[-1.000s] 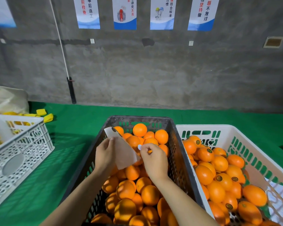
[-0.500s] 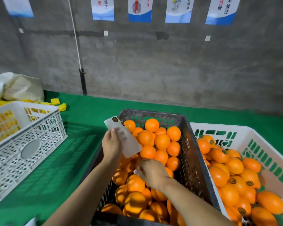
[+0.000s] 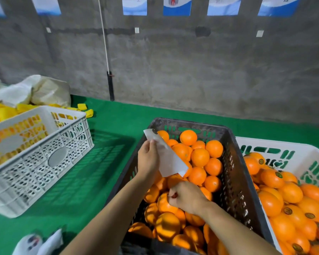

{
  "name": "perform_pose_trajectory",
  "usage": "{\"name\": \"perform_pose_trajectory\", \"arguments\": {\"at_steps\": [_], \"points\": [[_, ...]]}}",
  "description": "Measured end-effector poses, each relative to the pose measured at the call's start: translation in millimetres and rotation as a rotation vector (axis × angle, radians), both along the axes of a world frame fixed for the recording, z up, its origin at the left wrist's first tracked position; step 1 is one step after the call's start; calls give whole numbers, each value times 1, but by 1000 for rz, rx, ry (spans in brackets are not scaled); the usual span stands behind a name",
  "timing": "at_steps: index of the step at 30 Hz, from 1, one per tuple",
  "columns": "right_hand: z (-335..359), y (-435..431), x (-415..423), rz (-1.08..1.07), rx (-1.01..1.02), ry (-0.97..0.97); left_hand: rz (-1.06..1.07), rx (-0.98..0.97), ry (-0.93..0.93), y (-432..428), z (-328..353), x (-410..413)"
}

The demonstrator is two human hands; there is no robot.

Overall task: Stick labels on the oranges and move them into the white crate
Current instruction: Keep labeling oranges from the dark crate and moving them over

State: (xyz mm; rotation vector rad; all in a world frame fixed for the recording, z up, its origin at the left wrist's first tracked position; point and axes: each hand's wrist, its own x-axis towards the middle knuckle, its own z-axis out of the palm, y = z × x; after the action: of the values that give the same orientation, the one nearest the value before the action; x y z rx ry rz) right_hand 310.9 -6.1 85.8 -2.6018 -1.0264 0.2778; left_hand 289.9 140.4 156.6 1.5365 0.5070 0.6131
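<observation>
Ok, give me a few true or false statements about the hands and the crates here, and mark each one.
1. The left hand holds a white label strip. True.
2. The right hand is over the white crate. False: it is low over the dark crate, pinching what looks like a label at an orange.
3. The white crate holds labelled oranges. True.
4. The dark crate is empty. False: it is heaped with oranges.
</observation>
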Motion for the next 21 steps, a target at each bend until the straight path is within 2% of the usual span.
{"name": "perform_pose_trajectory", "arguments": {"at_steps": [4, 7, 12, 17, 21], "points": [[-1, -2, -2, -24, 32, 16, -48, 112, 11, -3, -2, 1], [-3, -3, 0, -64, 46, 100, -74, 209, 34, -5, -5, 1], [-15, 0, 6, -39, -265, 72, -95, 330, 35, -9, -10, -3], [-27, 6, 6, -104, -308, 224, -96, 350, 39, -9, -11, -2], [-22, 8, 6, -73, -325, 152, -103, 346, 35, -11, -13, 0]]}}
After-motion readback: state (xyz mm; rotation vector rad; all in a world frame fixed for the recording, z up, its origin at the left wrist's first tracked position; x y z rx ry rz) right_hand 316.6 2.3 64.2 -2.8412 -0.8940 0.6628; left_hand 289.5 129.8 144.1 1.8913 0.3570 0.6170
